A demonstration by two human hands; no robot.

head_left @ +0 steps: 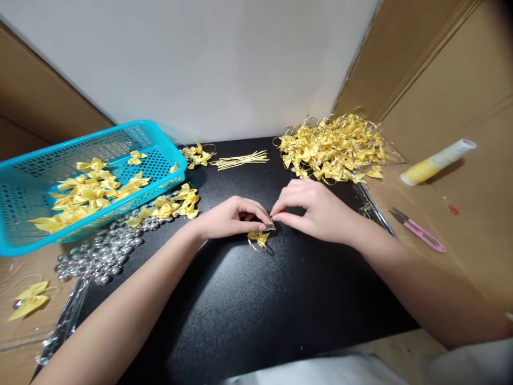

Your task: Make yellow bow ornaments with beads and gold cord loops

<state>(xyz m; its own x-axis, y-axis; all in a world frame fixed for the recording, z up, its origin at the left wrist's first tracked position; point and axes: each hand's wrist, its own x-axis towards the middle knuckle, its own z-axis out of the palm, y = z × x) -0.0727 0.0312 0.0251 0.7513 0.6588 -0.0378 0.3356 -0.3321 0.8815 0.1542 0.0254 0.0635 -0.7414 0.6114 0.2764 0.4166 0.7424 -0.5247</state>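
Head camera view: your left hand [237, 218] and right hand [315, 211] meet over the black tabletop [228, 305], each with its thumb and fingertips pinched together, apparently on a short piece of thin gold cord [271, 225], though that spot is too small and shadowed to be sure. Just under your left fingertips lies a small yellow ribbon bow with a curled cord [260, 240]; whether it touches the tabletop, you cannot tell from here. Bringing both pinches so near each other probably gives you close control of something so thin, the left likely steadying while the right works the cord. To your left, the turquoise perforated plastic basket [132, 206] holds loose yellow bows [90, 195], its walls likely keeping them from scattering. Beside it, the heap of shiny silver beads [100, 255] sits within reach of your left hand, with a few more bows at its edge. Beyond your hands, the straight gold cords [241, 159] lie in a roughly parallel bundle, perhaps so you can lift them singly. The large pile of corded yellow bows [332, 149] is kept at the far right, likely apart from the loose ones, and the pink-handled snips [425, 235] lie on the brown cardboard [473, 289] beyond the tabletop's right edge.
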